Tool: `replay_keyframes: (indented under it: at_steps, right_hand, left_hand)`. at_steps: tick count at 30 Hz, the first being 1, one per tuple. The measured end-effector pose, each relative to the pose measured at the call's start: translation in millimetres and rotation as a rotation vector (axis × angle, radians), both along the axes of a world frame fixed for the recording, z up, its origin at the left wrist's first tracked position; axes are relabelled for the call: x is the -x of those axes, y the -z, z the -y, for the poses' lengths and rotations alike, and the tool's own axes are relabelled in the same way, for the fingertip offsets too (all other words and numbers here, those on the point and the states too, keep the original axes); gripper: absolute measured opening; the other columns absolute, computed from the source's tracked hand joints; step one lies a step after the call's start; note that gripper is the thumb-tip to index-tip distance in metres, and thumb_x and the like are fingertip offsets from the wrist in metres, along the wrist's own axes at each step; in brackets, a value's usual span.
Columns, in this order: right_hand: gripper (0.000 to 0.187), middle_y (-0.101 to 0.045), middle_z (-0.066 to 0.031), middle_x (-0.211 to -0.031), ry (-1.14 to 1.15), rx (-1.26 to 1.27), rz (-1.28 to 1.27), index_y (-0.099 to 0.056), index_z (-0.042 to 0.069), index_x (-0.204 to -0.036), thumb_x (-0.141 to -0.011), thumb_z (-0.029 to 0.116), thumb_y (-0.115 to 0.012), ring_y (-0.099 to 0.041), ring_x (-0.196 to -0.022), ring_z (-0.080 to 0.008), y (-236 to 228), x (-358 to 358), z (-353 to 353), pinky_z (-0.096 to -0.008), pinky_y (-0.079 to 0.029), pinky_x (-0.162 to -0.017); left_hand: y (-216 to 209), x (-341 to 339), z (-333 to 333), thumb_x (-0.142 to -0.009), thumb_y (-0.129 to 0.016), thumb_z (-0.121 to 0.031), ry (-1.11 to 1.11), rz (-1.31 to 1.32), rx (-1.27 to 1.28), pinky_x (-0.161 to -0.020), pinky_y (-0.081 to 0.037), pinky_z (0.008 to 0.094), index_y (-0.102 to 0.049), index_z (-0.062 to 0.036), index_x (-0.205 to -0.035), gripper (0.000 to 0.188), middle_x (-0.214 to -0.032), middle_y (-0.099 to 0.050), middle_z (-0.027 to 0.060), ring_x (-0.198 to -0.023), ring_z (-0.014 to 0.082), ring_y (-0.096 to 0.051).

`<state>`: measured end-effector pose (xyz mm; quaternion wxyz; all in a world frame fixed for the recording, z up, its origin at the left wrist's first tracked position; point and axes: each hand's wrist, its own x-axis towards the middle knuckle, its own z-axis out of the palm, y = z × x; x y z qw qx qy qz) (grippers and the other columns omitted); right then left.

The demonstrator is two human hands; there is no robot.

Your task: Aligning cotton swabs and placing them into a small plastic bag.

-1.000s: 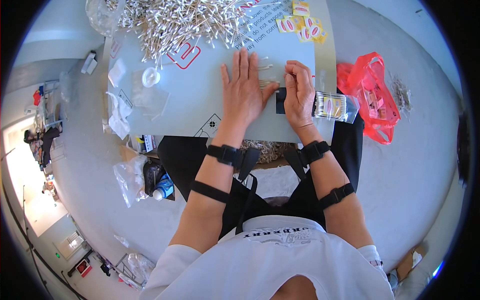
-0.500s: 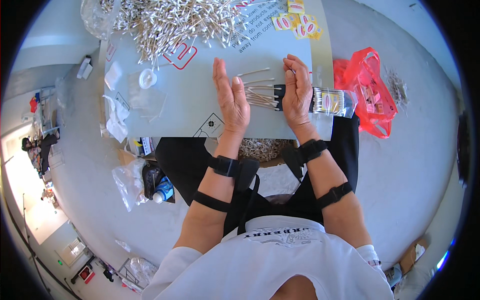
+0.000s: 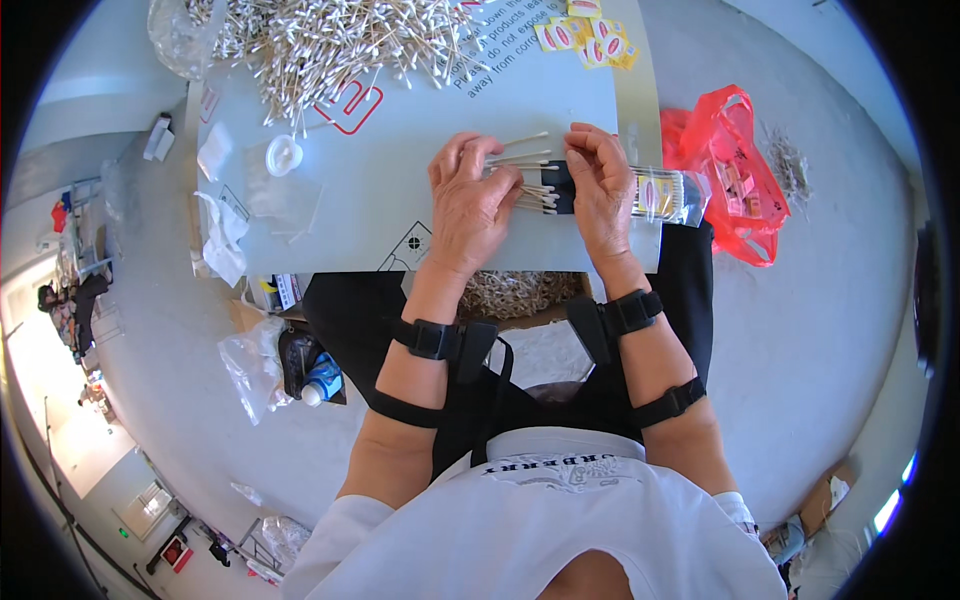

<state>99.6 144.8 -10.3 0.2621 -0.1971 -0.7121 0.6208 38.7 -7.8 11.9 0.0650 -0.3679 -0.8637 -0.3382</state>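
Observation:
Several loose cotton swabs (image 3: 537,190) lie side by side on the board between my hands, their right ends at a black band (image 3: 562,188). My left hand (image 3: 470,205) curls over their left ends, thumb and fingers bent around the sticks. Across the black band, my right hand (image 3: 602,195) stands on its edge, fingers loosely bent and thumb apart. Its palm side is partly hidden. Beyond it, to the right, lies a clear plastic pouch (image 3: 688,197) of cotton swabs with a yellow label. One more swab (image 3: 528,137) lies a little above the others.
A big heap of cotton swabs (image 3: 340,50) covers the board's far left. Yellow labels (image 3: 600,45) lie at the far right. A small white round tub (image 3: 284,156) and white tissue (image 3: 222,240) sit at left. A red plastic bag (image 3: 730,130) is beside the board.
My left hand, flat and upright before, has curled its fingers over the swabs' left ends and shifted slightly right. My right hand stays over the black band.

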Motion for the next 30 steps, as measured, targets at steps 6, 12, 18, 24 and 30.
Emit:
replay_keyframes:
  at_steps: [6, 12, 18, 24, 30]
  right_hand:
    - [0.012, -0.06, -0.0085, -0.112, 0.017, -0.006, -0.006, -0.06, -0.003, -0.102, -0.09, -0.004, -0.058, -0.058, -0.088, -0.0125, 2.2, -3.7, 2.4, -0.0243, -0.049, -0.08]
    - [0.011, -0.059, -0.0112, -0.115, 0.055, 0.029, -0.07, -0.06, -0.003, -0.102, -0.092, -0.003, -0.055, -0.057, -0.097, -0.0164, 3.6, -2.8, 5.4, -0.0261, -0.048, -0.087]
    - [0.021, -0.055, -0.0116, -0.128, 0.077, 0.041, -0.036, -0.06, -0.003, -0.115, -0.098, -0.002, -0.047, -0.055, -0.116, -0.018, 8.2, -9.5, 8.3, -0.0293, -0.043, -0.103]
    - [0.024, -0.053, -0.0124, -0.134, 0.07, 0.105, -0.07, -0.058, -0.004, -0.12, -0.102, 0.005, -0.045, -0.052, -0.121, -0.0194, 7.6, -10.2, 11.1, -0.0309, -0.041, -0.106]
    - [0.028, -0.051, -0.0139, -0.137, 0.096, 0.241, -0.174, -0.056, -0.004, -0.123, -0.103, 0.011, -0.046, -0.049, -0.123, -0.0194, 4.0, -0.4, 24.2, -0.0298, -0.038, -0.107]
  left_hand:
    - [6.2, 11.0, -2.4, -0.072, -0.071, -0.003, 0.066, 0.002, 0.043, -0.091, -0.037, 0.0431, -0.061, -0.0076, -0.084, 0.016, -0.105, -0.057, 0.0047, -0.109, 0.0295, -0.048]
    - [10.3, 47.1, -15.3, -0.076, -0.067, -0.001, -0.037, -0.067, 0.011, -0.089, -0.037, 0.0418, -0.057, -0.0069, -0.086, 0.015, -0.103, -0.057, 0.0043, -0.106, 0.0289, -0.049]
    - [11.4, 46.4, -21.0, -0.079, -0.066, -0.005, 0.074, -0.074, 0.118, -0.091, -0.037, 0.0408, -0.059, -0.0076, -0.085, 0.01, -0.104, -0.057, 0.0032, -0.109, 0.0283, -0.048]
    - [18.2, 6.8, -9.8, -0.089, -0.059, -0.008, -0.092, 0.207, -0.297, -0.104, -0.035, 0.0418, -0.06, -0.0059, -0.112, 0.023, -0.124, -0.052, 0.0123, -0.119, 0.0308, -0.047]
    - [24.8, -9.4, -30.5, -0.105, -0.041, -0.028, -0.172, 0.526, -0.859, -0.116, -0.025, 0.0403, -0.039, 0.0035, -0.14, 0.047, -0.147, -0.039, 0.0174, -0.138, 0.0267, -0.034]
